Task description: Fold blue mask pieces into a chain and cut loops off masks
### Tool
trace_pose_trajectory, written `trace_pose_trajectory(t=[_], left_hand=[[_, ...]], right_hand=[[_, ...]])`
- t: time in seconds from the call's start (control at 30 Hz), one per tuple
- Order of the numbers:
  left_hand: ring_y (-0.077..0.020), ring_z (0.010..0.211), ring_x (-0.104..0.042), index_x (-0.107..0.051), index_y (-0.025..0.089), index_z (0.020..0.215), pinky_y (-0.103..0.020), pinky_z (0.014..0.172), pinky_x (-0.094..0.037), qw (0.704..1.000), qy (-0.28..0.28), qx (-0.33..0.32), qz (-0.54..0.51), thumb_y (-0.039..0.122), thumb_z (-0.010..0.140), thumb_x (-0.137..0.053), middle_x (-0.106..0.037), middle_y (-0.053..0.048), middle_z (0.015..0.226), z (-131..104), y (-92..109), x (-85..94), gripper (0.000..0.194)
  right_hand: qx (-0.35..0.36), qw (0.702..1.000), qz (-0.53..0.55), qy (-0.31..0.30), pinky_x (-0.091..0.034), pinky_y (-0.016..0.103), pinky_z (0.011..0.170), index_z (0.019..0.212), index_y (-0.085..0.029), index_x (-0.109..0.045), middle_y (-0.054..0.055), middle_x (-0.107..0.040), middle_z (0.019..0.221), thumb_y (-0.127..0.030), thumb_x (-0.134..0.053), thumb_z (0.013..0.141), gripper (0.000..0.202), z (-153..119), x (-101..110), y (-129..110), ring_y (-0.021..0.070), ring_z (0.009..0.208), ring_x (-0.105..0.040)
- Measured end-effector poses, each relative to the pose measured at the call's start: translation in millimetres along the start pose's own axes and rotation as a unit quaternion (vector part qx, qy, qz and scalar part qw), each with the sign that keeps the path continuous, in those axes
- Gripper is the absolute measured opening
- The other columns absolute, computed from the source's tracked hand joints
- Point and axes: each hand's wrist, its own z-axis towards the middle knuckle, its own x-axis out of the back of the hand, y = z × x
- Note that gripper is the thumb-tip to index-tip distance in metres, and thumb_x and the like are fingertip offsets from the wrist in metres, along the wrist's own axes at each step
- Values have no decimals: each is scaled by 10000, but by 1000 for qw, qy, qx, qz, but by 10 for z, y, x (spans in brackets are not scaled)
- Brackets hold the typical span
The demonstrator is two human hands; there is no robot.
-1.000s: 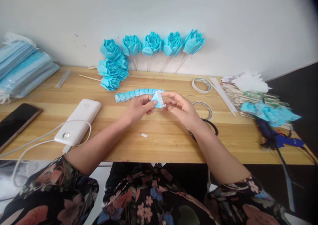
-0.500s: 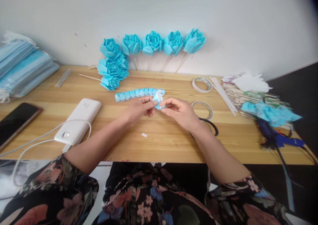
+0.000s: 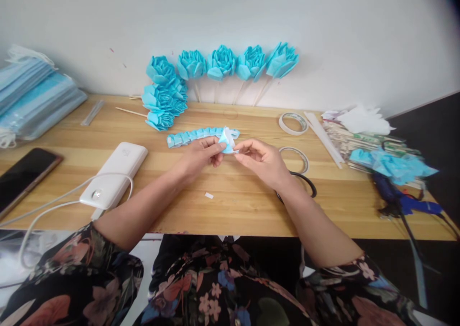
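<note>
Between my hands is a small folded piece of light blue and white mask fabric point(image 3: 227, 141), its white inner side curling up. My left hand point(image 3: 204, 156) pinches its left side between thumb and fingers. With thumb and forefinger, my right hand point(image 3: 261, 160) grips the lower right edge. Just behind them, a row of similar folded blue pieces point(image 3: 194, 136) lies on the wooden table point(image 3: 187, 211). A tiny white scrap point(image 3: 209, 195) rests in front of my hands.
Blue fabric roses point(image 3: 221, 62) on sticks stand at the wall, with more heaped point(image 3: 163, 96) beside them. Left are blue masks point(image 3: 39, 98), a phone point(image 3: 27, 180) and a white power bank point(image 3: 115, 175). Right are tape rolls point(image 3: 282, 124), blue scraps point(image 3: 391, 165) and a glue gun point(image 3: 413, 203).
The fabric piece has been turned and now stands up more as a pointed fold, its white side showing more. My right fingers have shifted slightly along its lower edge.
</note>
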Motion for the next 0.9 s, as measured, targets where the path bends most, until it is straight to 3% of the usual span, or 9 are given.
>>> trace_pose_trajectory(t=[0.13, 0.47, 0.6, 0.73, 0.9], left_hand=[[-70, 507, -482, -561, 150, 650, -210, 545, -391, 1000, -2, -14, 15, 333, 817, -708, -580, 9, 556, 6, -15, 11, 288], [-68, 484, -479, -546, 152, 641, -211, 532, -384, 999, 22, -7, 22, 289, 817, -683, -572, 14, 543, 20, -16, 9, 262], [-68, 474, -472, -550, 151, 654, -210, 523, -372, 1000, 15, 6, -1, 279, 820, -676, -563, 17, 536, 10, 13, 9, 245], [-70, 492, -477, -560, 150, 681, -211, 538, -375, 1000, -4, 9, -21, 297, 836, -671, -565, 13, 551, -2, 16, 10, 241], [-78, 516, -483, -564, 155, 691, -222, 560, -388, 999, -27, 20, -16, 317, 844, -673, -564, 13, 574, -17, -7, 6, 247]], right_hand=[[28, 998, -54, 7, -505, 301, 740, 852, -221, -644, -11, -674, 822, -251, -668, 829, 45, -3, -11, -32, 127, 741, -602], [46, 992, -115, -22, -537, 325, 768, 853, -234, -616, -16, -687, 827, -208, -627, 829, 37, -19, 12, -99, 144, 756, -639], [68, 989, -132, 7, -560, 378, 869, 1057, -257, -628, 24, -703, 1093, -185, -625, 825, 242, -24, 63, -79, 195, 988, -668], [118, 975, -184, 30, -515, 458, 1019, 1311, -336, -551, 35, -545, 1444, -130, -616, 829, 528, -18, 78, -47, 248, 1318, -527], [167, 958, -234, 21, -393, 550, 1133, 1093, -327, -661, 33, -556, 1418, -195, -656, 879, 251, -4, 16, -28, 266, 1333, -514]])
